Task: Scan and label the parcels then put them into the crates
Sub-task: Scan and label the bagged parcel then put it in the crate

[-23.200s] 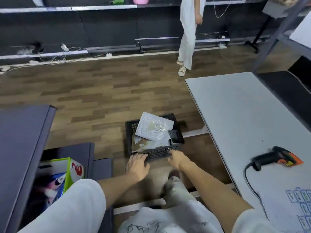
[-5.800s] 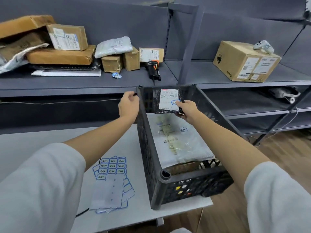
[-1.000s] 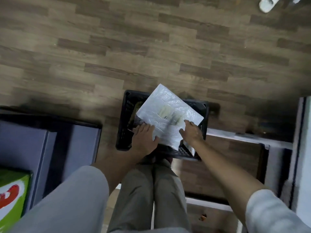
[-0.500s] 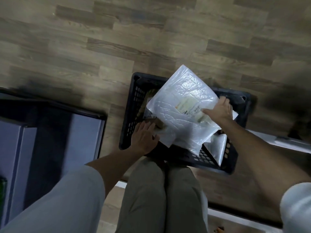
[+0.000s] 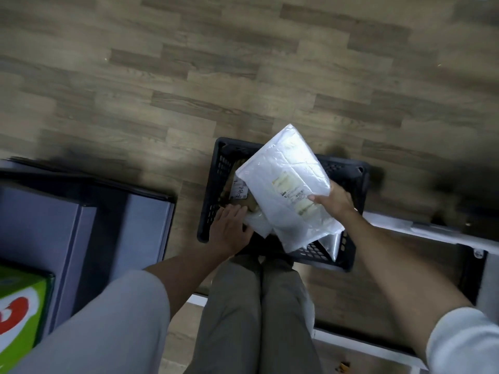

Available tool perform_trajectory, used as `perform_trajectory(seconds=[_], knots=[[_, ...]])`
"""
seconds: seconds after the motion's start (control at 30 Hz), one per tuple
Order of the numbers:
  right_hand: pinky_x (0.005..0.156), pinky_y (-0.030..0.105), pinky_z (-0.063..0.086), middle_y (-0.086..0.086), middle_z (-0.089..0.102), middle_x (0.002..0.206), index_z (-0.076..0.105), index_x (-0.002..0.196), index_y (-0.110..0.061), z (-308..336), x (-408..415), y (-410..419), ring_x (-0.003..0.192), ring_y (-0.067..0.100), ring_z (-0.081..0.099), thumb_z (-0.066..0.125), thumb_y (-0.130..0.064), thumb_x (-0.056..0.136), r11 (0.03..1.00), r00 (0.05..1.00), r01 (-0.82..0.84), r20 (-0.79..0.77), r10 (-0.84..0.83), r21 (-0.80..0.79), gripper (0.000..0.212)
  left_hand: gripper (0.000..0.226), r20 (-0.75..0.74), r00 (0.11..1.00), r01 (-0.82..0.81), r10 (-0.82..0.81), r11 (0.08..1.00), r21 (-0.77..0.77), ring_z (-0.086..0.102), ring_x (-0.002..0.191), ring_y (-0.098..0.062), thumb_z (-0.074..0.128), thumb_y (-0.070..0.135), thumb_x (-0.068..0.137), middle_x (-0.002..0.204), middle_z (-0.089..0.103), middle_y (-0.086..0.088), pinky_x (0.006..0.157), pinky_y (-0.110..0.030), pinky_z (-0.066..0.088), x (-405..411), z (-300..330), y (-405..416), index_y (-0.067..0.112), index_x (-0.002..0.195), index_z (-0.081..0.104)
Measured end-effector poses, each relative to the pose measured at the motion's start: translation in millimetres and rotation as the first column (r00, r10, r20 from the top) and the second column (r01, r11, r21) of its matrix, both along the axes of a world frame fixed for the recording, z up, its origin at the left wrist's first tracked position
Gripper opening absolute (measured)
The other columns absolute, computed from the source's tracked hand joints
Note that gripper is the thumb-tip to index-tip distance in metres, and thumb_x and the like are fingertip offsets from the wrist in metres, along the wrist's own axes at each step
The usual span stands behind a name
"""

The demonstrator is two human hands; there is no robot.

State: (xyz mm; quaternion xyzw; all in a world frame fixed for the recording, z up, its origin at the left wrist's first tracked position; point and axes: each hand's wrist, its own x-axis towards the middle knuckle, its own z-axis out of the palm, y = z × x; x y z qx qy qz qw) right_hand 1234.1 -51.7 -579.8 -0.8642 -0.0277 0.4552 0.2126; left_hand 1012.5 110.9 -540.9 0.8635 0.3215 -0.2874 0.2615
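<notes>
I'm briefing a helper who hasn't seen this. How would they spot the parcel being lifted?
Look at the black crate on the wood floor. The white poly mailer is tilted above it, gripped at its right edge by the right hand. Unlike the brown parcel underneath, it is large, glossy and white.

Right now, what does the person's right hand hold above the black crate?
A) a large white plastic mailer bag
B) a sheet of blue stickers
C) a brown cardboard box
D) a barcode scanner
A: the right hand grips the edge of the large white plastic mailer bag, lifted and tilted over the black crate, while the left hand reaches into the crate.
</notes>
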Motion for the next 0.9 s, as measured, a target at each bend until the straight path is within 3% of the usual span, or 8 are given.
perform_trajectory(seconds=[0.13, 0.3, 0.5, 0.6, 0.67, 0.77, 0.83, 0.9], knots=[[0.084, 0.026, 0.042, 0.005, 0.064, 0.122, 0.057, 0.129, -0.019, 61, -15, -3, 0.112, 0.026, 0.058, 0.078, -0.034, 0.077, 0.991, 0.993, 0.107, -0.054, -0.103, 0.083, 0.058, 0.058, 0.012, 0.999, -0.048, 0.049, 0.998, -0.033, 0.020, 0.144, -0.020, 0.042, 0.035, 0.095, 0.154, 0.030, -0.005, 0.119, -0.033, 0.009, 2, 60, -3, 0.015, 0.147, 0.030], [0.090, 0.033, 0.051, 0.004, 0.068, 0.115, 0.062, 0.120, -0.017, 142, -41, -11, 0.103, 0.024, 0.064, 0.083, -0.031, 0.071, 0.949, 0.955, 0.282, -0.138, -0.263, 0.142, 0.056, 0.061, -0.008, 0.961, -0.275, 0.276, 0.953, -0.126, 0.027, 0.141, -0.021, 0.041, 0.043, 0.094, 0.154, 0.029, -0.002, 0.116, -0.039, 0.023, -2, 142, -4, 0.019, 0.148, 0.028], [0.094, 0.041, 0.052, 0.004, 0.069, 0.110, 0.062, 0.117, -0.015, 230, -76, -25, 0.098, 0.022, 0.066, 0.082, -0.026, 0.073, 0.850, 0.878, 0.457, -0.284, -0.385, 0.260, 0.050, 0.068, -0.040, 0.675, -0.682, 0.737, 0.602, -0.415, 0.046, 0.127, -0.021, 0.050, 0.052, 0.090, 0.140, 0.041, 0.009, 0.098, -0.030, 0.039, -8, 231, -12, 0.021, 0.147, 0.028], [0.096, 0.044, 0.051, 0.005, 0.071, 0.110, 0.063, 0.119, -0.015, 262, -86, -34, 0.099, 0.024, 0.068, 0.085, -0.030, 0.069, 0.804, 0.844, 0.512, -0.352, -0.405, 0.303, 0.057, 0.089, -0.031, 0.552, -0.737, 0.833, 0.471, -0.486, 0.051, 0.121, -0.022, 0.059, 0.068, 0.072, 0.139, 0.047, 0.000, 0.102, -0.043, 0.044, -14, 246, -16, 0.021, 0.143, 0.033], [0.095, 0.046, 0.051, 0.004, 0.072, 0.109, 0.063, 0.119, -0.017, 278, -87, -39, 0.098, 0.025, 0.069, 0.090, -0.041, 0.056, 0.769, 0.822, 0.546, -0.391, -0.415, 0.332, 0.073, 0.092, -0.049, 0.522, -0.752, 0.852, 0.432, -0.499, 0.051, 0.121, -0.024, 0.062, 0.066, 0.072, 0.139, 0.047, -0.002, 0.100, -0.043, 0.044, -11, 264, -18, 0.016, 0.143, 0.033], [0.094, 0.048, 0.051, 0.008, 0.071, 0.109, 0.062, 0.121, -0.014, 303, -87, -44, 0.099, 0.027, 0.069, 0.088, -0.036, 0.060, 0.704, 0.787, 0.593, -0.467, -0.404, 0.391, 0.070, 0.058, -0.016, 0.512, -0.732, 0.859, 0.427, -0.530, 0.056, 0.107, -0.021, 0.063, 0.043, 0.087, 0.126, 0.055, -0.001, 0.085, -0.032, 0.045, -4, 284, -20, 0.011, 0.131, 0.045], [0.094, 0.048, 0.051, 0.009, 0.071, 0.111, 0.062, 0.122, -0.013, 313, -85, -48, 0.100, 0.028, 0.069, 0.084, -0.029, 0.069, 0.677, 0.779, 0.606, -0.485, -0.398, 0.418, 0.060, 0.049, 0.001, 0.538, -0.677, 0.843, 0.433, -0.595, 0.060, 0.098, -0.019, 0.065, 0.037, 0.087, 0.120, 0.062, -0.003, 0.078, -0.029, 0.048, 1, 290, -19, 0.012, 0.127, 0.052], [0.094, 0.048, 0.051, 0.009, 0.070, 0.113, 0.062, 0.122, -0.014, 322, -82, -50, 0.101, 0.028, 0.069, 0.088, -0.036, 0.062, 0.651, 0.778, 0.616, -0.472, -0.414, 0.445, 0.069, 0.042, 0.015, 0.568, -0.637, 0.823, 0.451, -0.625, 0.063, 0.090, -0.017, 0.065, 0.033, 0.088, 0.114, 0.064, -0.005, 0.069, -0.026, 0.050, 7, 296, -14, 0.012, 0.123, 0.057]])
